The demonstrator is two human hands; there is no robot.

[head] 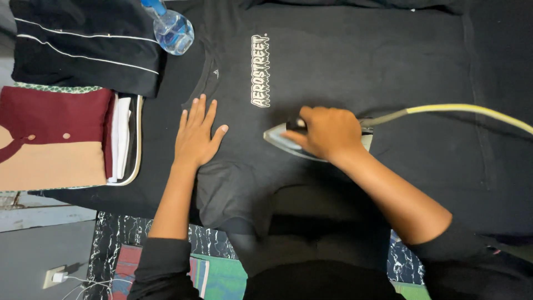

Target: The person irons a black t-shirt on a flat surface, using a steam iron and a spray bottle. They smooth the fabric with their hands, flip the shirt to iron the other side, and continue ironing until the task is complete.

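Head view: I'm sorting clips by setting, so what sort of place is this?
Probably a home ironing spot: an iron on a black T-shirt, folded clothes stacked beside it, and a water bottle.

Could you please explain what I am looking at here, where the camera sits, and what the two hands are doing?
There is one picture, taken by a camera worn on a person's head and looking down at their own two bare hands. No machine is involved. A black T-shirt with a pale print on the chest is spread flat over the work surface. The left hand lies flat and open on the shirt, near the collar. The right hand grips the handle of an iron that sits on the cloth, its pale yellow cord trailing off to the right. At the left edge lies a stack of folded clothes, maroon and beige on top, with a dark folded garment above it. A clear water bottle with a blue cap lies near the top.
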